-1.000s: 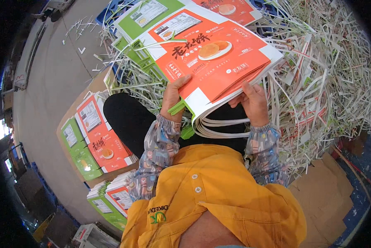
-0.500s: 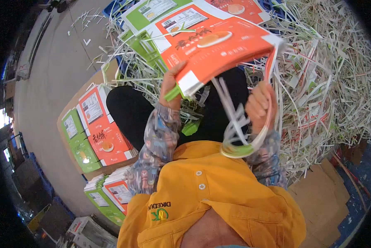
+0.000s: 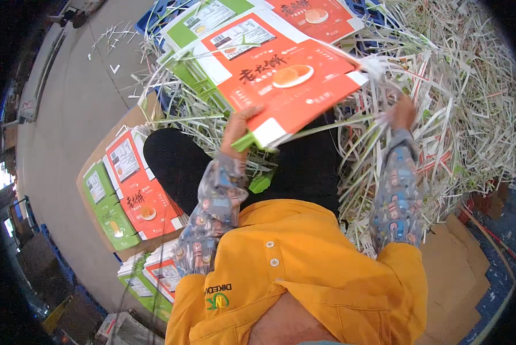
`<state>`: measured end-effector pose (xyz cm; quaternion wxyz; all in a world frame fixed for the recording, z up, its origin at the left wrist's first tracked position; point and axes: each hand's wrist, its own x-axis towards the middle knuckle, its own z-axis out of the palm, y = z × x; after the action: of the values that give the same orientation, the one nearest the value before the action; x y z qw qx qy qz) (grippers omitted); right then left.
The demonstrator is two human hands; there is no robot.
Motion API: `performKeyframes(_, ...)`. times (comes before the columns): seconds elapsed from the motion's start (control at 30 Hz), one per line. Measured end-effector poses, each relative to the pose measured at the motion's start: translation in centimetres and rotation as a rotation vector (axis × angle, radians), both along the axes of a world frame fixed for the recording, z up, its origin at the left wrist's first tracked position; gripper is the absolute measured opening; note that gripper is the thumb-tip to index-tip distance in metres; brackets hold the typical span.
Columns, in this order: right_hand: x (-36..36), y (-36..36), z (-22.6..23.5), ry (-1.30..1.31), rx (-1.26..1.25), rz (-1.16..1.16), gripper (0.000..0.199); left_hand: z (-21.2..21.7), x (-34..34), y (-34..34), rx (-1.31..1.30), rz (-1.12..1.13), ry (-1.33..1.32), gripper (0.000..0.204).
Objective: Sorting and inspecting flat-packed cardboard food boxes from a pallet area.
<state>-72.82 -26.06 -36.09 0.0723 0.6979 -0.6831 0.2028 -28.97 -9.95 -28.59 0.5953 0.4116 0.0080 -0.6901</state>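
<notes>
A stack of flat orange-red carton blanks (image 3: pixel 304 100) with white edges and green sheets beneath it is tilted over my lap. My left hand (image 3: pixel 238 129) is closed on its near left corner, thumb on top. My right hand (image 3: pixel 404 112) is off the stack's right end, among loose paper strips (image 3: pixel 361 123); motion smears its fingers, so whether it holds strips is unclear. One thin pale strip runs from the stack's near edge toward this hand. More green carton blanks (image 3: pixel 186 29) and an orange-red one (image 3: pixel 312 17) lie beyond.
A large heap of shredded paper strips (image 3: pixel 470 98) spreads along the right. Stacked green and orange carton blanks (image 3: pixel 143 190) rest on cardboard at my left, with another stack (image 3: pixel 160 276) nearer. Blue crates (image 3: pixel 154 20) show at the back. Flattened brown cardboard (image 3: pixel 447 276) lies at lower right.
My right hand has swung outward to the right, away from my body; the bundle of strips it held no longer hangs by my shirt. The stack in my left hand now lies flatter.
</notes>
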Motion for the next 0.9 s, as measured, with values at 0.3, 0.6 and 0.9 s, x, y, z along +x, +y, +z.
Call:
performKeyframes(0.3, 7.4, 2.1, 5.8, -0.064, 0.251, 0.226, 0.028, -0.8, 1.2, 0.7, -0.082, 0.022, -0.003, 0.039)
performKeyframes(0.6, 21.9, 14.7, 8.7, -2.046, 1.035, 0.445, 0.035, -2.0, -1.3, 0.1, -0.019, -0.053, 0.056, 0.032)
performKeyframes(0.9, 25.5, 13.5, 7.8, -1.882, 0.675, 0.085, 0.031, -1.2, 0.1, 3.5, 0.042, -0.546, -0.079, 0.024)
